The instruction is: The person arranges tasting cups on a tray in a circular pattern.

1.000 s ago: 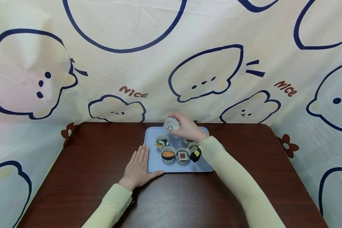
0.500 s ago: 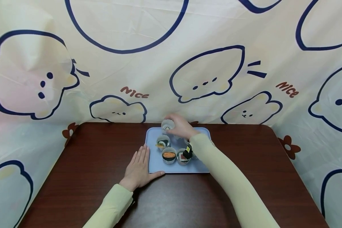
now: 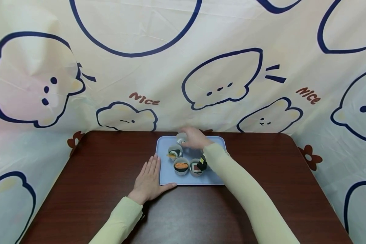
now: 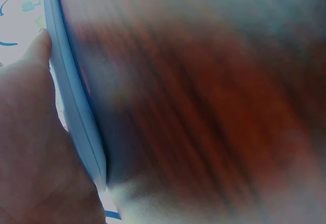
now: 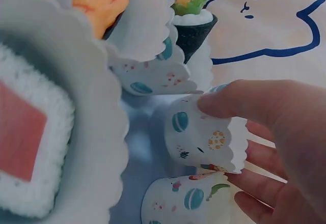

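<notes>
Thumb and fingers of my right hand pinch a white scalloped paper cup at the tray's back left. In the right wrist view this printed baking cup has the thumb on its near side and fingers behind. My left hand lies with straight fingers along the left edge of the blue tray, its thumb at the front rim. Other paper cups hold toy-like sushi: a hand roll, an orange-topped piece and a rice roll with a red square.
Another printed paper cup stands beside the pinched one. A small black device with a yellow mark hangs under the right wrist, partly covering the rice roll's cup. The dark wooden table meets a cartoon-printed cloth behind.
My right hand has moved the paper cup slightly left, then down toward the tray. The right forearm now hides the right-hand cups. My left hand has stayed at the tray.
</notes>
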{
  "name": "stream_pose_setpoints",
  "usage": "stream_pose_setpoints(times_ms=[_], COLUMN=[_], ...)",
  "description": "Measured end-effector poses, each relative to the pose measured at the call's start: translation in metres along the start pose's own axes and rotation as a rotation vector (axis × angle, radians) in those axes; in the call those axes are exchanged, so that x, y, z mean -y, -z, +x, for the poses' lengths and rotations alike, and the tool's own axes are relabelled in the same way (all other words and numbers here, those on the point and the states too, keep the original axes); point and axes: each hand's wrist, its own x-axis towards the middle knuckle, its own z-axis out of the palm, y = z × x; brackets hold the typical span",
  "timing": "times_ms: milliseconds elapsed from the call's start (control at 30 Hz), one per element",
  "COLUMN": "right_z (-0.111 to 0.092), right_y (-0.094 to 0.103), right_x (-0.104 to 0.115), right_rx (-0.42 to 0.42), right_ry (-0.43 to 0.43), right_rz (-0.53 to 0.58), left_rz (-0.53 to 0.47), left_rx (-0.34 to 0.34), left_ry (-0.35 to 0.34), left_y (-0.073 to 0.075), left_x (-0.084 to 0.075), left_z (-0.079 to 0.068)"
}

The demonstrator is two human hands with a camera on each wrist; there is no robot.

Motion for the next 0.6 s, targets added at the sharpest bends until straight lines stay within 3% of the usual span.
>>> stream_pose_setpoints(times_ms=[167,267,600], right_z=[-0.007,-0.012,-0.031], right_y=[0.004,0.01,0.036], right_x=[-0.002,-0.003,-0.017], right_rx=[0.045,0.031,-0.057], right_ry=[-0.035,-0.007,-0.01], right_rz=[-0.008,0.005,0.202], left_rz=[-0.003,-0.002,0.007], left_rx=[0.002,0.009,0.043], left_ry=[-0.001,0.001,0.013], left_y=[0.0,0.003,0.009], left_x=[-0.001,-0.001,-0.004], left_z=[-0.001,-0.001,-0.001])
